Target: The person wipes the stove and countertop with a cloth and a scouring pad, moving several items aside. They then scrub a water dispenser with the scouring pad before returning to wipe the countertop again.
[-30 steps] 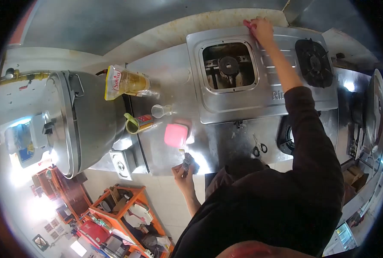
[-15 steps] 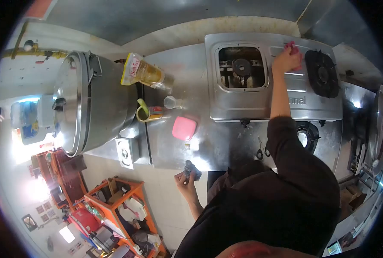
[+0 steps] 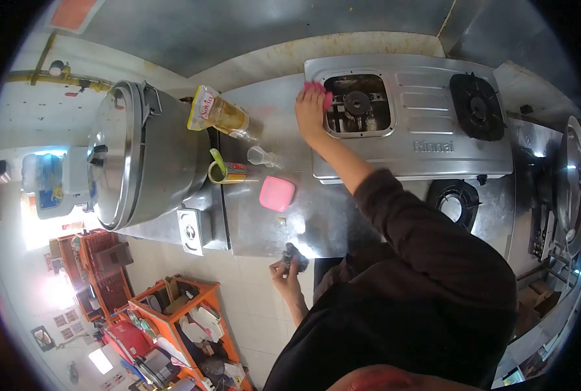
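My right hand (image 3: 311,116) presses a pink cloth (image 3: 323,93) on the left rim of the silver two-burner stove (image 3: 427,162), beside the open burner well. My left hand (image 3: 286,280) is low, near the counter's front edge, with its fingers pinched on a dark grey scouring pad (image 3: 295,258). A black grate (image 3: 478,106) covers the stove's right burner. The left burner (image 3: 357,103) is uncovered. On the counter, left of the stove, lies a pink square lid or box (image 3: 277,193).
A large steel pot (image 3: 163,150) stands at the left. Near it are a yellow-labelled pouch (image 3: 222,114), a can (image 3: 228,173) and a clear cup (image 3: 259,156). Another black grate (image 3: 453,203) lies before the stove. An orange shelf (image 3: 176,316) stands lower left.
My right hand has moved left with the pink cloth, from the middle of the stove top to its left edge. My left hand still holds the scouring pad in nearly the same place.
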Available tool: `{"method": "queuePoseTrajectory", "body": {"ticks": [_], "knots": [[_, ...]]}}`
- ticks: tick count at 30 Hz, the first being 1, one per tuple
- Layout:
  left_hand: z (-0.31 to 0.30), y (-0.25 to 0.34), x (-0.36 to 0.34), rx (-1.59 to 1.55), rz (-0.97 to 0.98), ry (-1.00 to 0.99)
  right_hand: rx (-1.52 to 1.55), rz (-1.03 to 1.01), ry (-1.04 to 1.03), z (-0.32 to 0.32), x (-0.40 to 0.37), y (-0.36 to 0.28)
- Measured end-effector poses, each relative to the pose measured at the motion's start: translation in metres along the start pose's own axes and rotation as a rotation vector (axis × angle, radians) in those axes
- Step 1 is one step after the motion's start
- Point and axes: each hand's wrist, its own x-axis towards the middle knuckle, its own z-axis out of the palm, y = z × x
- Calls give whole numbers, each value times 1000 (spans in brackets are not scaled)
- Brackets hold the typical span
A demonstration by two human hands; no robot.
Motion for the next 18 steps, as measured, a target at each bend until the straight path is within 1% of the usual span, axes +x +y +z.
{"method": "queuePoseTrajectory", "body": {"ticks": [1, 2, 4, 5, 7, 9, 10, 12, 13, 14, 15, 16, 18], "knots": [[-1, -3, -1, 18, -10, -10, -54, 17, -64, -9, -8, -7], [0, -5, -1, 34, -26, -19, -51, 22, -55, -14, -7, -8], [-8, -2, -2, 7, -53, -12, -113, -46, 59, -22, -20, -1], [-10, -4, 1, 4, -34, 0, -125, -85, 114, -25, -8, 8], [-19, -8, 2, 2, -23, 17, -96, -43, 184, -2, 35, 22], [-31, -9, 1, 24, -9, 37, -106, 77, 44, 9, 74, 32], [-37, -15, -1, 26, -12, 38, -106, 76, 40, 8, 71, 31], [-45, -31, 1, -33, -66, 83, -124, -6, 50, 2, 62, 30], [-46, -32, 4, -42, -64, 76, -153, -46, 50, 0, 50, 23], [-47, -33, 5, -55, -119, 73, -164, -48, 56, -1, 40, 16], [-45, -34, 6, -65, -180, 70, -231, -123, 29, 0, 28, 10], [-44, -36, 9, -66, -185, 63, -295, -194, -4, 3, 21, 6], [-46, -39, 21, -36, -105, 65, -274, -150, -31, 13, 40, 7]]}}
